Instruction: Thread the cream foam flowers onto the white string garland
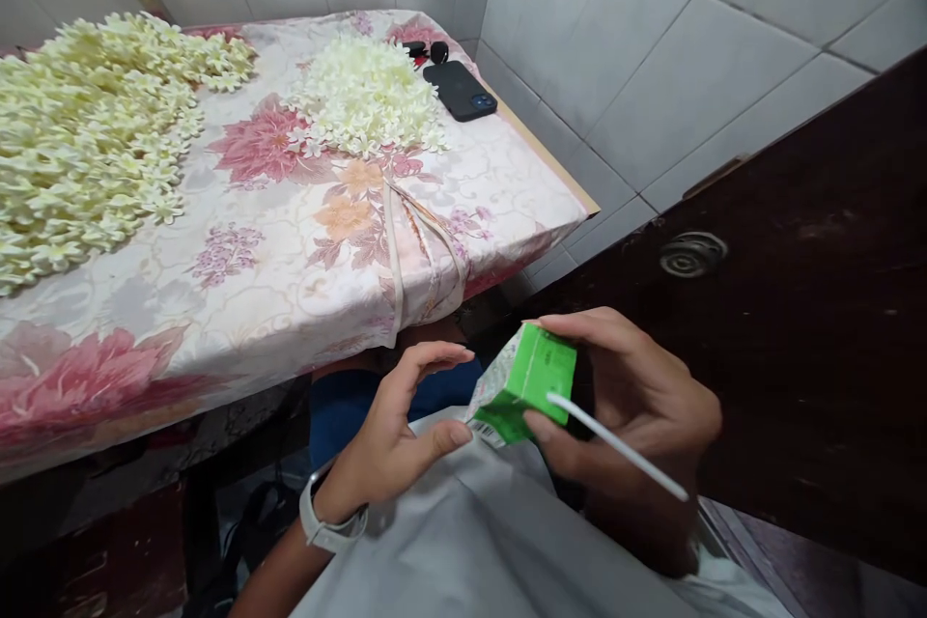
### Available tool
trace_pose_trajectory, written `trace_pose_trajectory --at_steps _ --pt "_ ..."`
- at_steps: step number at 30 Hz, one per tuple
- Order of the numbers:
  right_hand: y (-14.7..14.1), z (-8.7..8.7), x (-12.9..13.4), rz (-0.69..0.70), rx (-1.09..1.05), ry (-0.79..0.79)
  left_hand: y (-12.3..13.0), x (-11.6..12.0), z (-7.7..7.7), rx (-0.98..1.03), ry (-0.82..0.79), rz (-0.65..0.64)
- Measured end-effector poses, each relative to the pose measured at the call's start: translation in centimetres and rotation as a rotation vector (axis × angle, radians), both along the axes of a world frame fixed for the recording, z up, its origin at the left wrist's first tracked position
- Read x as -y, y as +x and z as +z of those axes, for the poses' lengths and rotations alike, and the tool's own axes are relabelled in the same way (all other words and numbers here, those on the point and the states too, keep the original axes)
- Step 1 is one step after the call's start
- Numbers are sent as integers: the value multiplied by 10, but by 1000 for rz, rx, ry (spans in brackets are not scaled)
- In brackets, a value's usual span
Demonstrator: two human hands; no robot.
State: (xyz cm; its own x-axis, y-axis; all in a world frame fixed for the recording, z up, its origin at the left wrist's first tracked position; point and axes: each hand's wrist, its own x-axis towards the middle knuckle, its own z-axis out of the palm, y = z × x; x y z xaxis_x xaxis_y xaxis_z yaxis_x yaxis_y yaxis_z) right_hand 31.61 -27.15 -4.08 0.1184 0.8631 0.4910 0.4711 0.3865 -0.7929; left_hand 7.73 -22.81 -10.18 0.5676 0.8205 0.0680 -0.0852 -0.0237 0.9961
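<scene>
A small green drink carton [547, 372] is tilted in front of me, with a white straw [615, 444] sticking out of its top. My right hand [637, 396] grips the carton between thumb and fingers from the right. On the other side, my left hand [406, 425] is open, its thumb and fingers apart close to the carton's left side. A light watch strap circles my left wrist. Behind the hands hangs the edge of a floral tablecloth [311, 261], with thin cords [395, 251] draped over it.
Heaps of pale artificial flowers [94, 135] cover the table's left, and a smaller pile of flowers [369, 97] lies near the back. Beside it are a black phone [460, 89] and small black items. A dark wooden door [797, 309] with a round lock [693, 254] stands at right.
</scene>
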Motion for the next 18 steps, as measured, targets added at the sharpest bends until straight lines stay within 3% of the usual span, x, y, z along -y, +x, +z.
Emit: trace_pose_trajectory --at_steps 2,5,9,12,15,18 --pt "20 -19 3 -132 63 -36 -3 -1 -18 -67 -63 17" --pt "48 -61 12 -313 234 -171 -11 -5 -56 -174 -169 41" --pt "75 -140 33 -440 241 -351 -22 -14 -116 -290 -308 115" --pt "79 -201 46 -500 205 -446 -28 -22 -150 -345 -395 146" --pt "78 -248 50 -540 156 -494 -30 -29 -170 -384 -453 164" --pt "81 -273 48 -585 116 -490 -31 -33 -178 -407 -493 177"
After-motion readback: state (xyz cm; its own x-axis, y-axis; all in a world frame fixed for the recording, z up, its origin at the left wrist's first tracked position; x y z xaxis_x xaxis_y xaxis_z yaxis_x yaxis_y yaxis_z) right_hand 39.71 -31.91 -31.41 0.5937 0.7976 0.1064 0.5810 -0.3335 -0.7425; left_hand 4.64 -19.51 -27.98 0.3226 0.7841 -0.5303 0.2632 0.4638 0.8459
